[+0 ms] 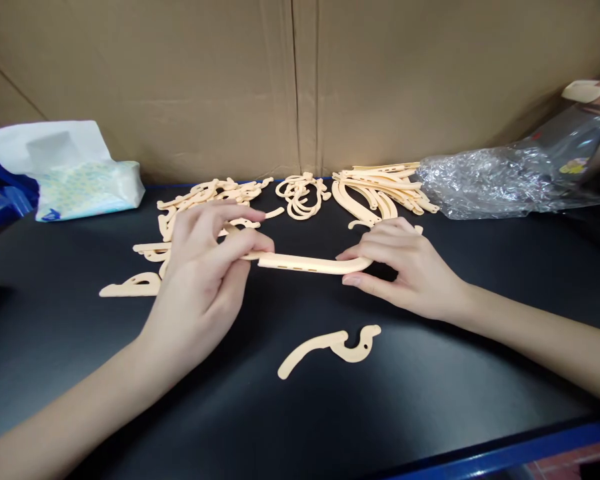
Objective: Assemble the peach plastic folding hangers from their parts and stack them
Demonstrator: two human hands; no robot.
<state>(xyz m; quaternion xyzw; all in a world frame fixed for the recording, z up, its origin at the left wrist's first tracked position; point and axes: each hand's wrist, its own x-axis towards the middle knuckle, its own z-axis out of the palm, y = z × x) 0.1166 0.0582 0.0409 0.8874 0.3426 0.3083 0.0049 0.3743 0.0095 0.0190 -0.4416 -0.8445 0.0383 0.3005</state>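
Both my hands hold one long, slightly curved cream plastic strip (313,264) just above the black table (430,400). My left hand (205,273) pinches its left end between thumb and fingers. My right hand (405,267) grips its right end, fingers curled over it. A hook-shaped cream piece (330,348) lies on the table in front of the hands. Behind my left hand lie several more curved cream pieces (205,200).
At the back are a small pile of ring-like pieces (303,195) and a stack of long curved strips (380,187). A crumpled clear plastic bag (505,180) lies at right, a tissue pack (80,180) at left. A cardboard wall (300,80) stands behind; blue table edge (505,453) in front.
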